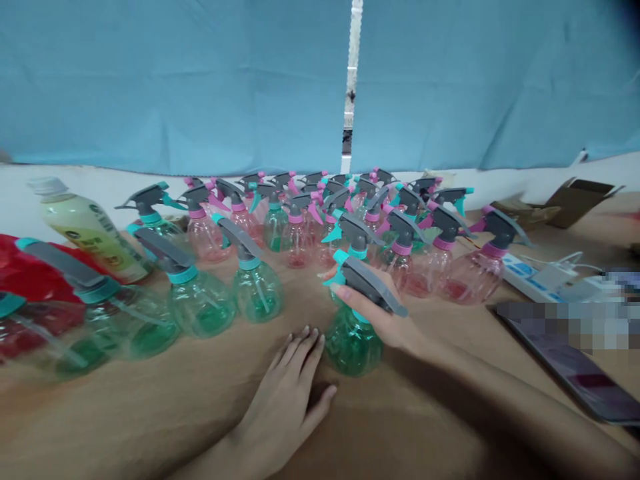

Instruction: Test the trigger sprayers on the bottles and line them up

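My right hand (383,307) is wrapped round the neck of a green spray bottle (353,343) with a grey and teal trigger head. That bottle stands upright on the brown tabletop (210,413). Flat on the table just left of it lies my left hand (293,393), fingers stretched out and holding nothing. A green spray bottle (257,293) stands beyond my left fingertips, and another green one (200,300) is left of that. Behind my right hand are pink spray bottles (475,273) mixed with green ones, their trigger heads overlapping.
At the left, a drink bottle (95,230) with a white cap leans by a red plastic bag (35,273). On the right lie a dark tablet-like device (565,360) and a white power strip (535,277) with cables. An open cardboard box (575,203) sits behind, before a blue curtain (200,80).
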Demonstrator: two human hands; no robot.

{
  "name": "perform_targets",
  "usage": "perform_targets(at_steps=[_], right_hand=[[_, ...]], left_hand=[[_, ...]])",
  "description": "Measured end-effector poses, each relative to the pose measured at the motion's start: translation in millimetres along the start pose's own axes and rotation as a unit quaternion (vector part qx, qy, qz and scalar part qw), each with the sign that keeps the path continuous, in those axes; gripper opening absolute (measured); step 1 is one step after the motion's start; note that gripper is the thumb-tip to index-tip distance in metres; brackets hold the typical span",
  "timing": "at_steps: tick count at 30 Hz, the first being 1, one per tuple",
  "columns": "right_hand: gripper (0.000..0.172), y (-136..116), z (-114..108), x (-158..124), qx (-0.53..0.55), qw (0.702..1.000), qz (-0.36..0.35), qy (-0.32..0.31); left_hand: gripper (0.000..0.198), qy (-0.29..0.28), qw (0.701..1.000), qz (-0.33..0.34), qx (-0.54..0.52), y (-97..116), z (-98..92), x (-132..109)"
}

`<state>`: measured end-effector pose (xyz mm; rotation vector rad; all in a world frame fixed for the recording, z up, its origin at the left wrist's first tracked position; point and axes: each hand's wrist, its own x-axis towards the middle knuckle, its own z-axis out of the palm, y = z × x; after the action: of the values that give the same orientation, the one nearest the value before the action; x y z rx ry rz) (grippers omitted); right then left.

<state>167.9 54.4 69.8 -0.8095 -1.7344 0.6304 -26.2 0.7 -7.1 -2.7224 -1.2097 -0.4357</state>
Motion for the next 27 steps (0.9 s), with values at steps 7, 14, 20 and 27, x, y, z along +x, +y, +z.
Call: perform_targets(at_steps=[7, 14, 20, 27], right_hand=[[0.021, 0.4, 0.8, -0.7, 0.044, 0.998, 0.031, -0.017], [0.022, -0.7, 0.1, -1.4, 0.057, 0.998, 0.038, -0.016], [0.024, -1.4, -0.9, -1.4, 0.046, 0.998, 0.036, -0.014], [0.023, -2.3, -0.7, 0.4, 0.029, 0.999, 0.037, -0.014]], left_hand=[[0.049, 0.014, 1.000, 0.002, -0.009, 0.0, -0.6, 0.6], [0.049, 0.004, 1.000, 0.006, -0.003, -0.6, -1.8, 1.4], [0.049, 0.003, 1.000, 0.007, -0.008, -0.7, -1.5, 1.5], [0.048, -0.001, 1.000, 0.003, -0.012, 0.5, -4.3, 2.1]])
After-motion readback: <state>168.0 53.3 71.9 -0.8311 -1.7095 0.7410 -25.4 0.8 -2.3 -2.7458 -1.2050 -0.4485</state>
